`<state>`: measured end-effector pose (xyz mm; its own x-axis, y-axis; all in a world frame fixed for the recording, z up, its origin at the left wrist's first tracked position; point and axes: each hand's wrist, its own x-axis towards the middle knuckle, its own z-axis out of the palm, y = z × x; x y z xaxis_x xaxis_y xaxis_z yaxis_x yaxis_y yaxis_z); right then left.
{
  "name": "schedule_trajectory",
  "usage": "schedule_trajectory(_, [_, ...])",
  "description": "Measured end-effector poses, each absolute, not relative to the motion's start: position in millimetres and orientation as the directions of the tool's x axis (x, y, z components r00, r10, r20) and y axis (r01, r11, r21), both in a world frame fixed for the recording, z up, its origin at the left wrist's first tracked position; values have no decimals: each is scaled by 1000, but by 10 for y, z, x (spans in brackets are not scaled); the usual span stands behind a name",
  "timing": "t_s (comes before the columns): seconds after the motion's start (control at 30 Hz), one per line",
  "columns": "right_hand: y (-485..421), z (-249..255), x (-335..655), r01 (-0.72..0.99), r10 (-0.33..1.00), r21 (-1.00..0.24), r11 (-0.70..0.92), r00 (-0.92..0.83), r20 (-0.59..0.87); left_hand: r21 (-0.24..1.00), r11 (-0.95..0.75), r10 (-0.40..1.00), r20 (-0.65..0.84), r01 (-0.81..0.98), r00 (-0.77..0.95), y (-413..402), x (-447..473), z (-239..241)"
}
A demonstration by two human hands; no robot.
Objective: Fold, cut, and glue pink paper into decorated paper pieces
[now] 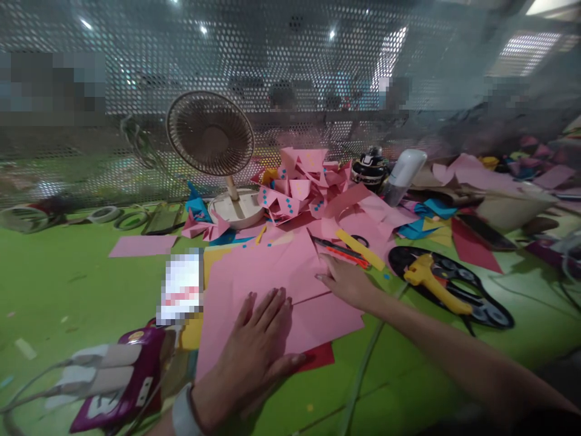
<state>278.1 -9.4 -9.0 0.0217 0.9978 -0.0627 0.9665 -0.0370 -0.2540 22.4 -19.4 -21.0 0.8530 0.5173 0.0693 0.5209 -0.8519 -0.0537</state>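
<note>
A large pink sheet of paper point(267, 266) lies in front of me on other sheets. My left hand point(261, 336) rests flat on it, fingers stretched forward and thumb out to the side. On the right part of the pink paper is my right hand point(347, 281), with index finger and thumb apart and its other fingers partly hidden. A dark edge line crosses the paper between the hands. Just beyond my right hand lie a red and black pen-like tool point(347, 254) and a yellow strip point(361, 249). A red sheet point(320, 357) pokes out underneath.
Folded pink paper pieces point(299, 188) are heaped at the back, beside a fan point(211, 133). A yellow glue gun point(438, 284) lies on a black pad point(492, 312) at right. At left are a lit phone point(181, 284) and a purple power strip point(140, 351) with plugs. A cable point(363, 375) crosses the green table.
</note>
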Motion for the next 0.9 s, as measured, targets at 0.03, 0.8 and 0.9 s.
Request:
schedule_trajectory(0.03, [-92,-106,2784,973,998,-228,-30,18,-52,-51,-855,514,64,517,856,-193,226,-210])
schedule_trajectory(0.8, [-191,5,2670,973,952,80,217,-229,203,20,-852,523,75,523,849,-215,223,-220])
schedule_trajectory(0.9, [-295,-9,2513,884,881,-47,464,-456,128,28,-849,527,91,527,845,-225,218,-241])
